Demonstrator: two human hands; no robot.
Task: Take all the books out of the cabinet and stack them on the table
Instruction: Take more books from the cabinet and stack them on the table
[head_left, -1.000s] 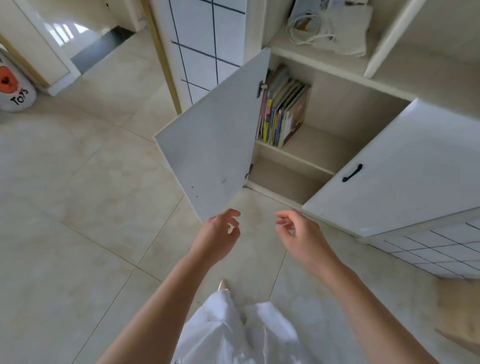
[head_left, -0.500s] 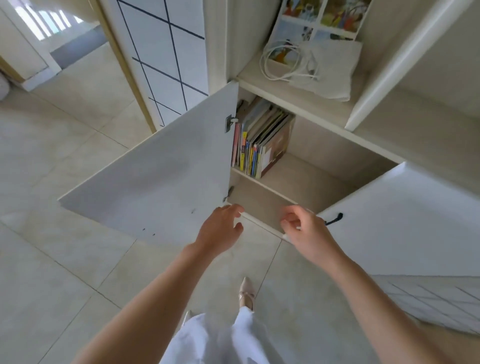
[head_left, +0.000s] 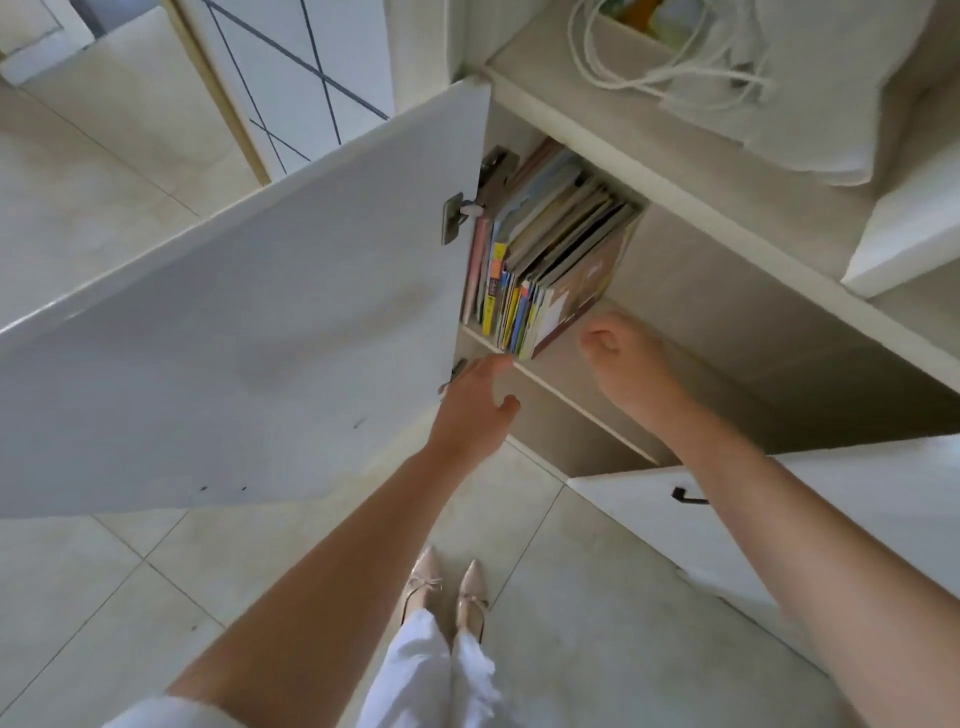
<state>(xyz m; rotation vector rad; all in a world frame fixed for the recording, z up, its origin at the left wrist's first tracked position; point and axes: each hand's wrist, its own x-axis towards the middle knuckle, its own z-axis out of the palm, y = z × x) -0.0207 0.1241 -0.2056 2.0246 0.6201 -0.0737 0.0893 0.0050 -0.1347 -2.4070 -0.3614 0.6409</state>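
Both hands have moved forward to the cabinet (head_left: 675, 156) since half a second ago. Left hand (head_left: 475, 410), fingers loosely spread and holding nothing, reaches just under the front bottom corner of the books (head_left: 545, 265), beside the open left door (head_left: 234, 332). Right hand (head_left: 626, 364), fingers curled inward and empty, hovers over the shelf (head_left: 691, 332) just right of the books, which stand upright at the shelf's left end.
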